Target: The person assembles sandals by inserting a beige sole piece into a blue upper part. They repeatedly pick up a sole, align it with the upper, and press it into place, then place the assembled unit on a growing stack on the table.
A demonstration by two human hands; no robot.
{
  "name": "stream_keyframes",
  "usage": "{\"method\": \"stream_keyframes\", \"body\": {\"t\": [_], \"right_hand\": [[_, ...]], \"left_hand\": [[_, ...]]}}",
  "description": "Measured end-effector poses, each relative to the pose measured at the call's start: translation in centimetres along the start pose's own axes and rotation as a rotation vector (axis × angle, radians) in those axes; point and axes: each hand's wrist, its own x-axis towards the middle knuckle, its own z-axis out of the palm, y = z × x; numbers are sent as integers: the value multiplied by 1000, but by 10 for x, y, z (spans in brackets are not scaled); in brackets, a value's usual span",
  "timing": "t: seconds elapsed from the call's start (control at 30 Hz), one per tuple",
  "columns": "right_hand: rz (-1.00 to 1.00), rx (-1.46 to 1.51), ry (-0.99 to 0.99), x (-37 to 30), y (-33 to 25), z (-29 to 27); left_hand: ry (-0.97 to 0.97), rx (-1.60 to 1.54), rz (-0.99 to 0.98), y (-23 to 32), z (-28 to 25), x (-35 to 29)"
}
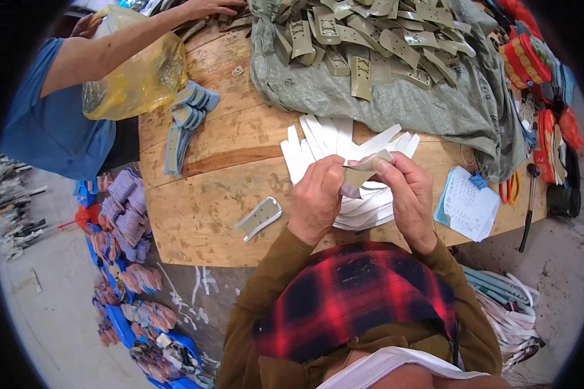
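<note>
Above the near middle of the wooden table, my left hand (318, 196) and my right hand (410, 198) both grip a small olive plastic piece (358, 176) with a pale strip along its edge. The fingers of each hand are closed on one end, thumbs on top. Beneath them lies a fanned stack of white cut-out pieces (365, 217), partly hidden by the hands. To the left rests another olive plastic piece (261, 218) with a white border round it and small holes. A large heap of bare olive plastic pieces (360, 74) lies farther off.
A grey-green woven sack (318, 91) lies under the heap. Blue-grey pieces (175, 146) are stacked at left. A co-worker in a blue shirt (58, 123) reaches across beside a yellow plastic bag (136, 74). A written notepad (470, 204), orange-handled scissors (511, 189) and a hammer (529, 201) are at right.
</note>
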Motion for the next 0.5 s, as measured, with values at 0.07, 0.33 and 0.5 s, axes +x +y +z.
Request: {"method": "stream_keyframes", "body": {"t": [0.07, 0.33, 0.5], "right_hand": [[24, 30, -8, 0, 1, -4], [-102, 88, 61, -2, -30, -13], [20, -77, -148, 21, 8, -34]], "left_hand": [[8, 33, 1, 1, 2, -1], [-114, 89, -166, 0, -6, -2], [-176, -587, -649, 21, -15, 8]]}}
